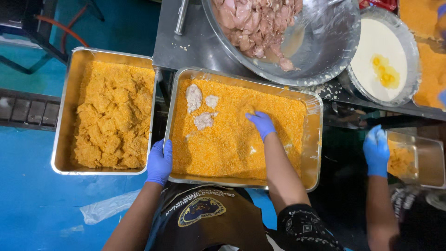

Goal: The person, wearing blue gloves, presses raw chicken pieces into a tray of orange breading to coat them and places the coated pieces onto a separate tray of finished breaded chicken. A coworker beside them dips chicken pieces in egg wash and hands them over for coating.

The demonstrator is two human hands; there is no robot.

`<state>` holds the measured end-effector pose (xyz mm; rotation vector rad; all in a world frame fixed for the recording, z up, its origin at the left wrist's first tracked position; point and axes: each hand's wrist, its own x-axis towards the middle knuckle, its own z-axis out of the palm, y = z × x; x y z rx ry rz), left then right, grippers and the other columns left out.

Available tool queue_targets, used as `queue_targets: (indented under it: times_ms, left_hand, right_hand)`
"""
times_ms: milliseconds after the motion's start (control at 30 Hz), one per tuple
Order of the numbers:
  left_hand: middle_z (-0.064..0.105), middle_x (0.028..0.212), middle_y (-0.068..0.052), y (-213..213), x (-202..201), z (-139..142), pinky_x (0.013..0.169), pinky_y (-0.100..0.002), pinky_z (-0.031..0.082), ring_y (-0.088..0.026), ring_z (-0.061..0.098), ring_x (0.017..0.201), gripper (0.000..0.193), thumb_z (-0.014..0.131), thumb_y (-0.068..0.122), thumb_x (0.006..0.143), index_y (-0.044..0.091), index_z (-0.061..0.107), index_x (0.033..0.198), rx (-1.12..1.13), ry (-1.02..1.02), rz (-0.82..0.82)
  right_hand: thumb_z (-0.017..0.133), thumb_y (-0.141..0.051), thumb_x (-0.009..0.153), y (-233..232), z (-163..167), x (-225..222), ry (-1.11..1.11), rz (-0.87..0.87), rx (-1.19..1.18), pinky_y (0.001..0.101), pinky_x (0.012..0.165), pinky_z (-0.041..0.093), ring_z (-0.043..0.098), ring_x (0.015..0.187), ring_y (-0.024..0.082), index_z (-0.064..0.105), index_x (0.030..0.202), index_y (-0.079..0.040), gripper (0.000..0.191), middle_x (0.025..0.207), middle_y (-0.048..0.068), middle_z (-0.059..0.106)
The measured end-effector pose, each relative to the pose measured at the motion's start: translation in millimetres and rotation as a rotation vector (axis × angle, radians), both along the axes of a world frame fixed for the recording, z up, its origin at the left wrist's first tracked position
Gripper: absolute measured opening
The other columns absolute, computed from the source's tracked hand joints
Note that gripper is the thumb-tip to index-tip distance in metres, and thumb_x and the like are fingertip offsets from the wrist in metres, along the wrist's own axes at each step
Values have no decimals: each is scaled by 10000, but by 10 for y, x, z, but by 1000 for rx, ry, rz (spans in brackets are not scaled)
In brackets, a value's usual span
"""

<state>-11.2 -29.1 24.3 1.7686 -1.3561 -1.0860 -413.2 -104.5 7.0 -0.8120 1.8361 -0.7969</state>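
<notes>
My left hand (160,161), in a blue glove, grips the near left corner of a steel tray (314,139) filled with orange breadcrumbs. My right hand (261,123), also gloved in blue, presses flat into the crumbs near the tray's middle, fingers spread. Three pale raw chicken pieces (200,108) lie on the crumbs at the tray's far left, apart from both hands. To the left stands a second steel tray (63,122) piled with several crumb-coated pieces.
A large steel bowl (325,42) of raw chicken sits beyond the crumb tray. A round pan (413,60) of white batter with yolk is at the far right. Another person's blue-gloved hand (375,151) reaches over a small crumb tray (429,160). Blue floor lies below.
</notes>
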Motion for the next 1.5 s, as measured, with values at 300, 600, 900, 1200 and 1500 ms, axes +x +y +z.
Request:
queue_targets:
  times_ms: [300,600,900,1200,1500]
  left_hand:
    - [694,1096,-222,-15,-1,35,897,-428,516,-382,672,991,435,547,360,1037,-6,684,1229,-23,-31,-23]
    - [690,1104,-215,-22,-10,40,912,-429,510,-376,667,1012,434,549,366,1031,8,690,1232,-9,-32,-15]
    - [691,1092,-222,1,2,21,891,-423,511,-368,665,991,435,557,365,1040,-6,687,1226,-15,-30,-16]
    - [693,1130,-225,-12,7,-49,933,-423,503,-382,666,1038,453,548,377,1048,-14,685,1233,-45,-42,-20]
    - [686,1166,-214,-11,-6,56,940,-433,505,-391,663,1074,480,536,414,1027,12,681,1244,-9,-14,-11]
  right_hand:
    - [789,-196,856,231,275,-35,322,57,-285,360,969,529,672,1111,224,651,1273,-6,479,1228,126,710]
    - [567,10,827,650,382,121,624,241,-351,419,1166,436,553,1385,356,627,1348,-69,530,1441,203,617]
    - [623,-462,916,457,-59,910,831,546,-156,597,1216,10,4,1544,454,70,1594,-7,986,1666,282,20]
    - [524,-456,996,216,90,709,507,514,-71,539,1212,111,103,1561,381,176,1599,-30,816,1685,223,132]
    - [767,-397,889,-1,117,147,-25,-25,85,398,842,415,549,955,224,676,1385,-28,625,1158,123,729]
